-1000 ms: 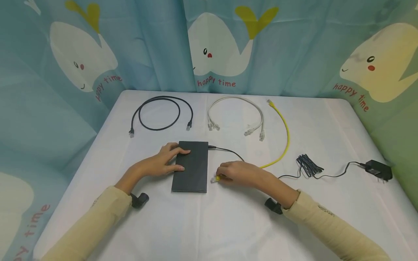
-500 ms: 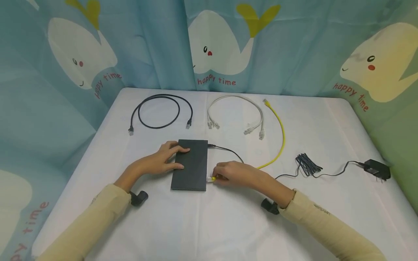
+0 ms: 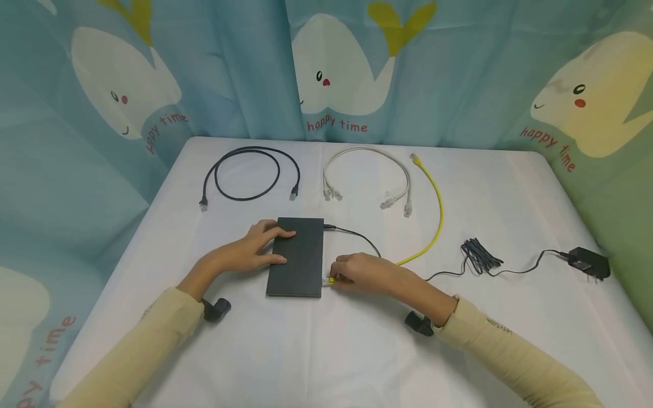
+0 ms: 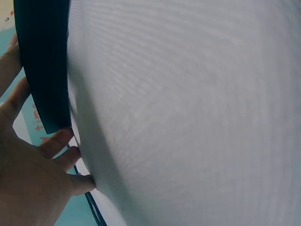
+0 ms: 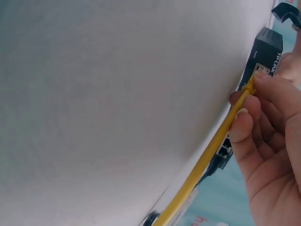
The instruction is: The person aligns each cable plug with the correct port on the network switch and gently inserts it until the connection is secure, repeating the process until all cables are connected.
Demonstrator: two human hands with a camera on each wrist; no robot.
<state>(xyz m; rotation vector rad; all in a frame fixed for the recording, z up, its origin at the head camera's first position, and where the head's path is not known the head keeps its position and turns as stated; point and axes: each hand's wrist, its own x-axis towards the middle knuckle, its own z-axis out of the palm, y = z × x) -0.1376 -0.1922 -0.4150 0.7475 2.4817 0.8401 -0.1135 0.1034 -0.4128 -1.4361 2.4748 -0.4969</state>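
Observation:
A flat black TP-LINK network switch [image 3: 303, 266] lies on the white table. My left hand [image 3: 247, 251] rests on its left side, thumb and a forward finger on the top; the other fingers touch the table by its far left corner in the left wrist view. With the right hand [image 3: 364, 271] I pinch the yellow network cable [image 3: 440, 211] just behind its clear plug [image 3: 327, 281]. That plug sits right at the switch's right side, near the front corner. In the right wrist view, thumb and fingers grip the cable [image 5: 202, 162] in front of the row of ports.
A thin black power cord [image 3: 357, 233] runs from the switch's far right side to a bundled coil [image 3: 481, 256] and a power adapter [image 3: 589, 263]. Behind lie a coiled black network cable [image 3: 248, 199] and white network cables [image 3: 374, 149]. A whale-print curtain [image 3: 245, 68] encloses the table.
My right hand has moved left with the yellow cable, bringing its plug from a short gap to the switch's side. The cable's far end shifted slightly left. The left hand stays put.

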